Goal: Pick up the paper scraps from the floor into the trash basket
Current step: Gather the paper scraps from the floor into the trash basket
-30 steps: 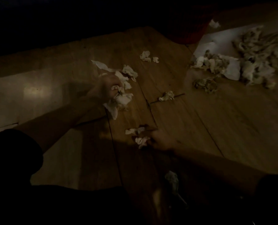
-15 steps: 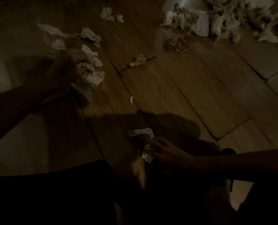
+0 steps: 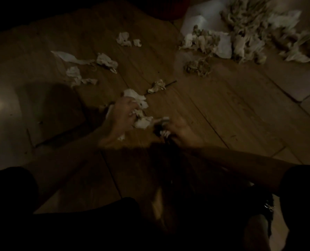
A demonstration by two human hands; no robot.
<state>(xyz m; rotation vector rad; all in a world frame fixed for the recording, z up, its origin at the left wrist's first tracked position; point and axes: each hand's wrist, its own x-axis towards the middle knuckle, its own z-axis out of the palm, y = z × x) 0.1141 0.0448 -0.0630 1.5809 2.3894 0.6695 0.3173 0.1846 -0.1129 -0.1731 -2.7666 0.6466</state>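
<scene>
The scene is dim. My left hand [image 3: 122, 115] is closed around a bunch of white crumpled paper scraps [image 3: 139, 107] in the middle of the wooden floor [image 3: 223, 115]. My right hand [image 3: 179, 130] sits just to its right, fingers curled on a small white paper scrap [image 3: 164, 132]. Loose scraps lie further out: one small crumple [image 3: 157, 86], a pair [image 3: 126, 39] at the back, and several at the left [image 3: 106, 61]. No trash basket is recognisable in view.
A big heap of crumpled paper [image 3: 250, 33] lies on a white sheet [image 3: 197, 20] at the back right. A dark red object [image 3: 168, 8] stands at the top edge. My dark-clothed knees [image 3: 96, 223] fill the bottom.
My left hand has carried its bunch of scraps right and nearer, next to my right hand. My right hand has lifted forward with its scrap. The camera view has shifted.
</scene>
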